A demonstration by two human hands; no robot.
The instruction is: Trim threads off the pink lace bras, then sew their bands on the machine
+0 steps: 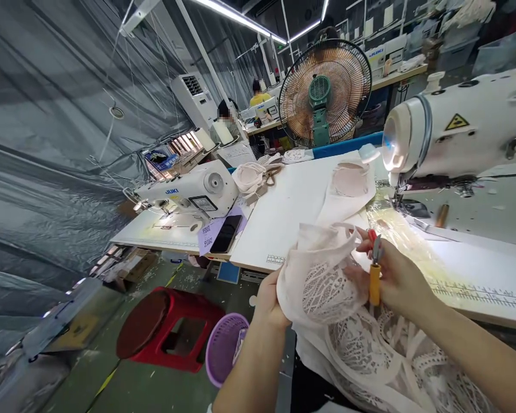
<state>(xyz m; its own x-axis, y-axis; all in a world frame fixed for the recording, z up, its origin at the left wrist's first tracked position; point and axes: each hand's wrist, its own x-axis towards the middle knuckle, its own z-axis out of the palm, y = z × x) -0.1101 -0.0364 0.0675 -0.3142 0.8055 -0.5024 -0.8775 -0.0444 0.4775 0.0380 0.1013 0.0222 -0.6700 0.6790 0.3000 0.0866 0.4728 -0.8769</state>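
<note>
Head view: the white table (pixel 292 212) fills the middle ground, with a sewing machine (pixel 464 129) at its right end, its lamp lighting the needle area. A second sewing machine (pixel 189 192) stands on the next table to the left, a dark phone (pixel 226 234) lying near its edge. Behind them a standing fan (pixel 324 92) faces the worker, and other people sit at benches far back. On the floor to the left are a red stool (pixel 167 330) and, just beside it, a purple basket (pixel 226 347).

The lace garment (pixel 327 287) is bunched up in front of the person, at the near edge of the table, and spills down over the lap. It is off the sewing machine, well apart from the needle. The left hand (pixel 269 301) grips the bunched fabric from below and behind, fingers closed into the cloth. The right hand (pixel 395 275) is closed around small thread snips (pixel 374 269) with an orange handle, the blades pointing up at the raised fold of pale fabric that its fingertips also pinch.

Judging by this, stitching on this piece looks finished and the work in hand is trimming. How much of the garment has been trimmed cannot be told. A pale pad (pixel 350 179) lies farther up the table.
</note>
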